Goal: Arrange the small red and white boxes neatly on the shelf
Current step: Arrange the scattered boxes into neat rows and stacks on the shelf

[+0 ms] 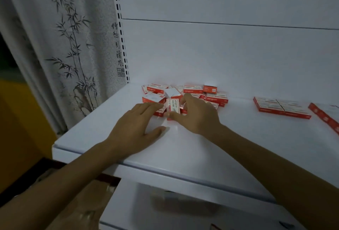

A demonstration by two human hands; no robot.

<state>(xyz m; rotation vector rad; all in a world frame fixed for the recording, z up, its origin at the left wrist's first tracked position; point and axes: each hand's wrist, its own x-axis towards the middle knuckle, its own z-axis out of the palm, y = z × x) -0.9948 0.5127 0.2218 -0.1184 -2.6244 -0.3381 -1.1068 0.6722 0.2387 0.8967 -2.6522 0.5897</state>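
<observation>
Picking step: the right hand (197, 114) pinches one box (173, 106) in its fingers (189, 99) at the pile (192, 92); the left hand (136, 129) lies spread alongside. The next move probably calls for seating the box squarely against the row (280, 107), well right of the fingers.

Shelf (201, 147) holds jumbled boxes (216, 97) and a tidy row (280, 107).

red-and-white boxes (183, 95), white shelf (201, 147).
</observation>
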